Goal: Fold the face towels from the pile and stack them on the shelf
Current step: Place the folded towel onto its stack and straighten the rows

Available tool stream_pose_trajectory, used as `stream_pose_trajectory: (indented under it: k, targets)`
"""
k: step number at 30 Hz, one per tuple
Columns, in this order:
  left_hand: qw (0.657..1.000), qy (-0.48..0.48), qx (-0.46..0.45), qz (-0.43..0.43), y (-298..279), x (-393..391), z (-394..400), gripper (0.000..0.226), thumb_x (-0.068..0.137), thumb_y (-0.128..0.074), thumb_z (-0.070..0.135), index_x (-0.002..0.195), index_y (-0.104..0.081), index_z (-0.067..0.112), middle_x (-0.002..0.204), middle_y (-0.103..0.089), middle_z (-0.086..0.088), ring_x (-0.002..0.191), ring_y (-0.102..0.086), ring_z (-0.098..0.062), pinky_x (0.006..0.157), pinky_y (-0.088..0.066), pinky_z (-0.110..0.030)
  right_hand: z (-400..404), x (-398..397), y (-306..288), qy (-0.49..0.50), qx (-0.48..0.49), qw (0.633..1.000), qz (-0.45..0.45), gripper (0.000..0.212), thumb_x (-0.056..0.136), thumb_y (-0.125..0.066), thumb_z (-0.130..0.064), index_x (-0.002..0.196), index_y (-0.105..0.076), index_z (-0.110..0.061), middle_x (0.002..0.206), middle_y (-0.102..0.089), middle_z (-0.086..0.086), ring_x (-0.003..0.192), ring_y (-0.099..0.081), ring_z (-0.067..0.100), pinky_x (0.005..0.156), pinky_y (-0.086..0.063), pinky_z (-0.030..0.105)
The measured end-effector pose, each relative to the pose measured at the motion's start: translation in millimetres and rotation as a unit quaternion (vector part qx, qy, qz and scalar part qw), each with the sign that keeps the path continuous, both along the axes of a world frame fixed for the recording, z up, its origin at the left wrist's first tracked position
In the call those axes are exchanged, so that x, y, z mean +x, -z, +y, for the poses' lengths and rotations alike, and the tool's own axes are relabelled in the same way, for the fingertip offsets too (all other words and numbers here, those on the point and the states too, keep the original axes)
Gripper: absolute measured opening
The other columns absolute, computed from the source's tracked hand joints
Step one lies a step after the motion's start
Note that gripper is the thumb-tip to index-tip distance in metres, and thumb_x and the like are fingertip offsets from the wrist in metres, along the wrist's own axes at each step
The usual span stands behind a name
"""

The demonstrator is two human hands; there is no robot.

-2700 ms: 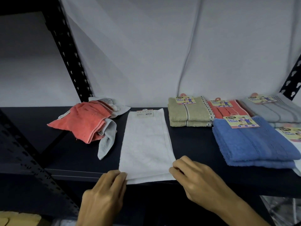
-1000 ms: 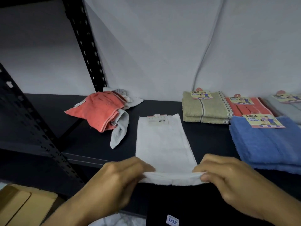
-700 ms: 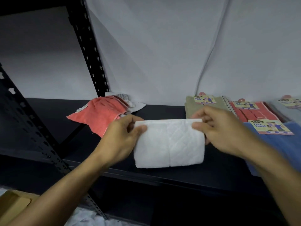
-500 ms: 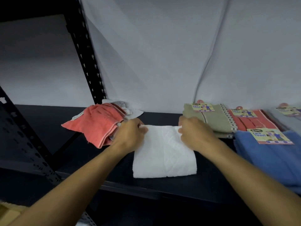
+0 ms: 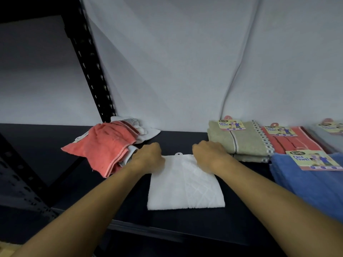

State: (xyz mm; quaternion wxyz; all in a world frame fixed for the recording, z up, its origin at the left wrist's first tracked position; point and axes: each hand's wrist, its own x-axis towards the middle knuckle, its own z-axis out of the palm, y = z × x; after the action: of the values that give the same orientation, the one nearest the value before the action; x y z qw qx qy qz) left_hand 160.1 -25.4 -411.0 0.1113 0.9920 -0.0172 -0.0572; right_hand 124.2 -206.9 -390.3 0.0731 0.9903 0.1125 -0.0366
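Note:
A white face towel (image 5: 185,184), folded in half, lies flat on the dark shelf (image 5: 185,225). My left hand (image 5: 148,157) holds its far left corner and my right hand (image 5: 209,154) holds its far right corner, fingers curled over the far edge. A small white hang tab pokes out between the hands. To the left sits the unfolded pile: a coral towel (image 5: 104,145) over white and grey ones. Folded towels with paper labels lie to the right: a beige one (image 5: 239,143), a coral one (image 5: 293,141) and a blue one (image 5: 311,180).
A black perforated upright (image 5: 89,65) rises behind the pile. A white sheet (image 5: 185,62) covers the wall behind the shelf. A grey folded towel (image 5: 330,134) lies at the far right edge. A black diagonal brace (image 5: 20,180) runs at the lower left.
Both hands lifted the near edge of the long white towel, carried it to the far edge and laid it down, halving the towel. The hands now stay at the far corners.

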Motion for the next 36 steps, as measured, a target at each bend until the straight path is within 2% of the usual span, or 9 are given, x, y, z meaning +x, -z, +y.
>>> stream_pose_trajectory:
  k: [3, 5, 10, 13, 17, 20, 26, 31, 36]
  targets:
    - [0.994, 0.032, -0.032, 0.098, -13.5, 5.1, 4.3, 0.019, 0.089, -0.061, 0.022, 0.098, -0.068, 0.007, 0.084, -0.068, -0.005, 0.069, -0.062, -0.02, 0.064, -0.052, -0.029, 4.7, -2.7, -5.8, 0.008, -0.004, 0.999, 0.042, 0.012, 0.092, -0.045, -0.004, 0.099, -0.052, -0.012, 0.108, -0.057, 0.006, 0.082, -0.047, 0.022, 0.072, -0.035, 0.031]
    - [0.983, 0.042, -0.057, 0.169, -24.9, 2.2, 6.8, 0.011, 0.087, -0.064, 0.018, 0.083, -0.06, 0.009, 0.063, -0.048, -0.003, 0.049, -0.041, -0.016, 0.048, -0.035, -0.025, 5.4, -5.7, -8.5, 0.009, -0.001, 0.998, 0.058, 0.016, 0.09, -0.046, -0.004, 0.077, -0.042, -0.012, 0.088, -0.051, 0.001, 0.071, -0.044, 0.018, 0.067, -0.035, 0.03]
    - [0.969, 0.092, -0.058, 0.223, -42.8, -10.7, 13.0, 0.01, 0.084, -0.071, 0.015, 0.081, -0.062, 0.011, 0.065, -0.047, -0.003, 0.053, -0.042, -0.013, 0.054, -0.038, -0.023, -4.1, -19.2, -19.7, 0.016, 0.03, 0.994, 0.108, 0.024, 0.082, -0.044, 0.004, 0.066, -0.04, -0.013, 0.066, -0.042, 0.0, 0.054, -0.037, 0.014, 0.047, -0.028, 0.025]
    - [0.978, 0.127, -0.048, 0.156, -60.8, -21.8, 15.6, 0.009, 0.087, -0.072, 0.021, 0.086, -0.068, 0.013, 0.071, -0.059, 0.004, 0.058, -0.053, -0.008, 0.049, -0.042, -0.013, -16.8, -22.9, -26.9, 0.032, 0.098, 0.989, 0.104, 0.016, 0.078, -0.044, 0.003, 0.065, -0.046, -0.007, 0.07, -0.05, 0.005, 0.057, -0.044, 0.02, 0.049, -0.033, 0.028]
    - [0.984, 0.149, -0.09, 0.032, -88.8, -34.3, 23.9, 0.009, 0.088, -0.071, 0.019, 0.086, -0.066, 0.012, 0.064, -0.066, 0.007, 0.053, -0.064, -0.01, 0.051, -0.051, -0.023, -31.4, -26.9, -46.5, 0.051, 0.188, 0.98, 0.028, 0.024, 0.08, -0.052, -0.011, 0.099, -0.066, -0.007, 0.103, -0.065, 0.008, 0.094, -0.064, 0.031, 0.08, -0.056, 0.042]
    - [0.978, 0.144, -0.121, -0.085, -106.0, -42.9, 25.9, 0.007, 0.088, -0.071, 0.021, 0.086, -0.067, 0.016, 0.073, -0.072, 0.001, 0.062, -0.069, -0.013, 0.065, -0.059, -0.031, -32.1, -32.9, -71.2, 0.078, 0.241, 0.965, -0.074, 0.017, 0.08, -0.059, -0.015, 0.094, -0.066, -0.022, 0.096, -0.06, -0.002, 0.085, -0.06, 0.023, 0.072, -0.053, 0.033]
    - [0.877, 0.227, -0.126, -0.404, -80.7, -67.5, 32.2, 0.011, 0.08, -0.075, 0.005, 0.076, -0.066, 0.009, 0.079, -0.054, 0.007, 0.063, -0.053, -0.008, 0.062, -0.043, -0.012, -31.1, -59.3, -59.1, 0.05, 0.28, 0.918, -0.277, 0.014, 0.077, -0.063, -0.008, 0.084, -0.067, -0.02, 0.089, -0.056, -0.003, 0.077, -0.054, 0.023, 0.061, -0.042, 0.031]
    - [0.879, 0.261, -0.121, -0.381, -4.3, -112.2, 44.1, 0.021, 0.09, -0.056, 0.024, 0.078, -0.063, 0.01, 0.086, -0.053, 0.005, 0.065, -0.053, -0.013, 0.052, -0.049, -0.035, -30.4, -110.2, 17.3, -0.038, 0.233, 0.924, -0.3, 0.022, 0.055, -0.078, 0.001, 0.069, -0.066, -0.012, 0.08, -0.057, 0.001, 0.067, -0.059, 0.025, 0.034, -0.042, 0.031]
    - [0.908, 0.265, -0.022, -0.324, 38.1, -150.6, 48.7, 0.017, 0.088, -0.053, 0.033, 0.08, -0.065, 0.024, 0.088, -0.056, 0.015, 0.073, -0.056, -0.009, 0.037, -0.039, -0.025, -34.1, -140.9, 64.9, -0.056, 0.243, 0.942, -0.226, 0.032, 0.054, -0.085, 0.0, 0.062, -0.059, -0.016, 0.077, -0.051, -0.009, 0.065, -0.05, 0.01, 0.03, -0.025, 0.017]
